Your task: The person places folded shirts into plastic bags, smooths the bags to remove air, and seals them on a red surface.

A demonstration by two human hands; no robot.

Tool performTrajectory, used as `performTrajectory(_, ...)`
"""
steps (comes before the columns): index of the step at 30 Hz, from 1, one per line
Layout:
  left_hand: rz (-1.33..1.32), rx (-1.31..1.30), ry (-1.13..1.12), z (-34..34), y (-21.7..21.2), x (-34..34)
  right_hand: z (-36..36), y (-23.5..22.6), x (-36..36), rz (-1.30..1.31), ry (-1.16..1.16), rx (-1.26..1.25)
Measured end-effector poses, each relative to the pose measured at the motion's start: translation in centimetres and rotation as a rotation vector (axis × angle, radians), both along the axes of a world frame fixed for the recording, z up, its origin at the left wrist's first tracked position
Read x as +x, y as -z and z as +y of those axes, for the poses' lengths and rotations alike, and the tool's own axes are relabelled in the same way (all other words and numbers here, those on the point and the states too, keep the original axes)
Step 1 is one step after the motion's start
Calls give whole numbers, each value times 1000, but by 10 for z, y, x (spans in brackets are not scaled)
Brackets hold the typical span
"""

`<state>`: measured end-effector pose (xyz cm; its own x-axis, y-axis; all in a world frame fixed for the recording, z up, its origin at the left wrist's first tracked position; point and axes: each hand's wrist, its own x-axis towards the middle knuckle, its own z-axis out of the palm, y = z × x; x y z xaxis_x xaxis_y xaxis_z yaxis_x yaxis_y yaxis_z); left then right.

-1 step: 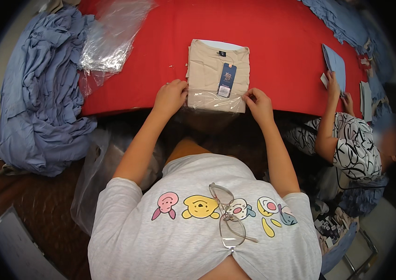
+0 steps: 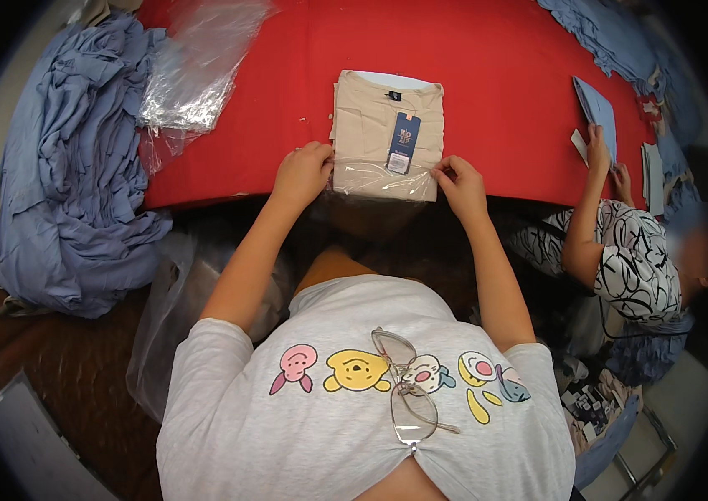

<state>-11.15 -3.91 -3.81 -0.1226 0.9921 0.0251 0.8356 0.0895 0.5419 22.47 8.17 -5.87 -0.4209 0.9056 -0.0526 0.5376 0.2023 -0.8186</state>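
Note:
A folded beige shirt (image 2: 362,125) lies near the table's front edge, its neckline facing away from me. On its front lies a dark blue hang tag (image 2: 404,142). Clear plastic film, looking like a bag (image 2: 370,177), covers the shirt's near part. My left hand (image 2: 306,169) is closed at the left side of the shirt, fingers pinched on the bag's edge. At the opposite side my right hand (image 2: 460,184) pinches the bag's right edge between thumb and fingers.
The table wears a red cloth (image 2: 228,167). Clear plastic bags (image 2: 191,79) lie at its far left, beside a heap of blue garments (image 2: 78,167). On the right, another person (image 2: 634,250) holds a folded blue garment (image 2: 598,113). More blue garments (image 2: 604,37) lie at the far right.

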Motion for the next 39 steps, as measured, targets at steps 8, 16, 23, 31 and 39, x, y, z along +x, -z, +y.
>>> performTrajectory(8,8,3,-12,4,-2,-2,17,-20,-18,-107,8,249)
performTrajectory(16,224,275,246,18,-2,26,12,-12,-8,253,30,-306)
performTrajectory(23,156,40,256,17,6,34,-50,-24,38,481,-60,-924)
performTrajectory(31,214,97,259,18,-3,45,-71,-12,44,-38,111,-199)
performTrajectory(39,126,38,125,24,4,28,-3,-42,12,-49,29,209)
